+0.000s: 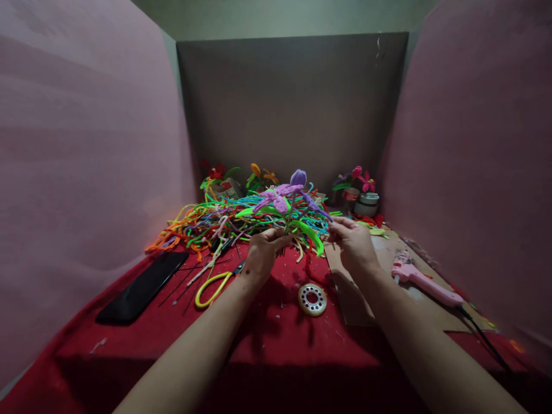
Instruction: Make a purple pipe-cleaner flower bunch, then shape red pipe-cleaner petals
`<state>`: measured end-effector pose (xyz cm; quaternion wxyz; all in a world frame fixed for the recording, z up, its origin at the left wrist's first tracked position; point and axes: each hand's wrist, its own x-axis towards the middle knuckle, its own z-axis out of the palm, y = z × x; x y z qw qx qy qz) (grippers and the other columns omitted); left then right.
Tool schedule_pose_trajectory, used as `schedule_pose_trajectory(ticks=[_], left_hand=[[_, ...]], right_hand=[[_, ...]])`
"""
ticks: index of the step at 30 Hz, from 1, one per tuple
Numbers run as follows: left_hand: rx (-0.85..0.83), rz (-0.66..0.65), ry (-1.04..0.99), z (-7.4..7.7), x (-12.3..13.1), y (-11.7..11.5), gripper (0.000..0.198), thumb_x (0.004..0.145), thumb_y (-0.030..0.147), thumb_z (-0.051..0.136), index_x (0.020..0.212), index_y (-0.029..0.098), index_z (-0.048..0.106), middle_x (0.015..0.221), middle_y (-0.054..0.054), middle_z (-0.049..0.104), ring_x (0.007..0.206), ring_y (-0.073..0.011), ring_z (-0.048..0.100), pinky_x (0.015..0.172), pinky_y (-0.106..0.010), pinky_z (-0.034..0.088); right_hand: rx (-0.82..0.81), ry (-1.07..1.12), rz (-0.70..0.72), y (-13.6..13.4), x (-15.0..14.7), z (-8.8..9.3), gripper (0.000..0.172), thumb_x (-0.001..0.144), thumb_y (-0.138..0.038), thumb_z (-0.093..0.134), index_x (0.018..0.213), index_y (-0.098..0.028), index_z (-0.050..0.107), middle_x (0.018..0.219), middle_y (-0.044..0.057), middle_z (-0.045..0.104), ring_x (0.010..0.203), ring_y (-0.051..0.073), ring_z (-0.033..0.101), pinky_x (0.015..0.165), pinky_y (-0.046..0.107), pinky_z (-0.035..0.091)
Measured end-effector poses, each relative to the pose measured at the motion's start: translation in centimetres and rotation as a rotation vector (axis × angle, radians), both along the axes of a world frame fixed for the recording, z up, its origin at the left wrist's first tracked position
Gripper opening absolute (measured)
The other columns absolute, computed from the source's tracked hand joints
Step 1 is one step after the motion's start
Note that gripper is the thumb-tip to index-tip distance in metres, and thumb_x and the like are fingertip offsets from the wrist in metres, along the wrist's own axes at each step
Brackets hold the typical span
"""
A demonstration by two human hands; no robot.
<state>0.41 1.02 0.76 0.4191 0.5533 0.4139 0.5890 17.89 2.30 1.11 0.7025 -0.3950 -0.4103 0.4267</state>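
Note:
My left hand point(264, 253) is closed around the stem of a purple pipe-cleaner flower point(284, 195) with green leaves point(308, 233), holding it upright above the red cloth. My right hand point(351, 238) is just to the right, fingers pinched at one of the flower's purple petal tips near a green leaf. Behind the flower lies a big heap of coloured pipe cleaners point(215, 221).
Yellow-handled scissors point(215, 286), a roll of tape point(312, 299) and a black phone point(142, 287) lie on the red cloth point(276, 345). A pink glue gun point(425, 284) rests on cardboard point(388, 287) at right. Finished flowers point(362, 181) and a jar point(367, 204) stand at the back. Pink panels enclose both sides.

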Motion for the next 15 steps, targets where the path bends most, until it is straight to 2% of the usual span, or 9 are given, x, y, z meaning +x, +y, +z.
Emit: schedule_pose_trajectory(ticks=[3, 5, 8, 10, 15], left_hand=[[-0.004, -0.005, 0.013, -0.2, -0.1, 0.2, 0.013, 0.06, 0.027, 0.068, 0.056, 0.014, 0.064, 0.041, 0.004, 0.048, 0.041, -0.0068, 0.035, 0.044, -0.023, 0.024], [-0.005, -0.011, 0.035, -0.3, -0.1, 0.2, 0.012, 0.061, 0.026, 0.067, 0.058, 0.014, 0.066, 0.043, 0.004, 0.05, 0.042, -0.0066, 0.035, 0.045, -0.022, 0.024], [-0.011, -0.01, 0.116, -0.4, -0.2, 0.2, 0.012, 0.062, 0.027, 0.067, 0.061, 0.015, 0.066, 0.046, 0.004, 0.052, 0.044, -0.0063, 0.035, 0.047, -0.022, 0.026], [-0.017, -0.009, 0.151, -0.5, -0.2, 0.1, 0.012, 0.062, 0.026, 0.066, 0.061, 0.014, 0.066, 0.047, 0.004, 0.053, 0.045, -0.0063, 0.036, 0.047, -0.022, 0.027], [-0.03, -0.02, 0.157, -0.9, -0.1, 0.5, 0.01, 0.059, 0.025, 0.068, 0.058, 0.015, 0.065, 0.047, 0.005, 0.052, 0.045, -0.0063, 0.036, 0.049, -0.022, 0.029]], right_hand=[[0.075, -0.004, -0.155, 0.4, 1.6, 1.6, 0.023, 0.057, -0.029, 0.069, 0.074, -0.014, 0.064, 0.058, -0.003, 0.056, 0.046, 0.006, 0.045, 0.045, 0.021, 0.035], [0.175, -0.073, -0.174, 0.3, 2.3, 3.1, 0.023, 0.06, -0.029, 0.07, 0.078, -0.015, 0.065, 0.064, -0.002, 0.058, 0.052, 0.006, 0.048, 0.048, 0.02, 0.037], [0.239, -0.236, -0.041, -0.3, 2.1, 5.4, 0.034, 0.059, -0.027, 0.073, 0.089, -0.016, 0.065, 0.074, 0.0, 0.06, 0.062, 0.009, 0.054, 0.056, 0.022, 0.043], [0.229, -0.319, 0.101, -0.6, 1.4, 6.6, 0.043, 0.057, -0.027, 0.075, 0.096, -0.016, 0.062, 0.076, 0.0, 0.061, 0.067, 0.011, 0.057, 0.063, 0.027, 0.047], [0.206, -0.476, 0.271, -0.3, -0.3, 7.6, 0.059, 0.048, -0.021, 0.08, 0.103, -0.014, 0.057, 0.085, 0.003, 0.063, 0.073, 0.014, 0.058, 0.068, 0.03, 0.047]])
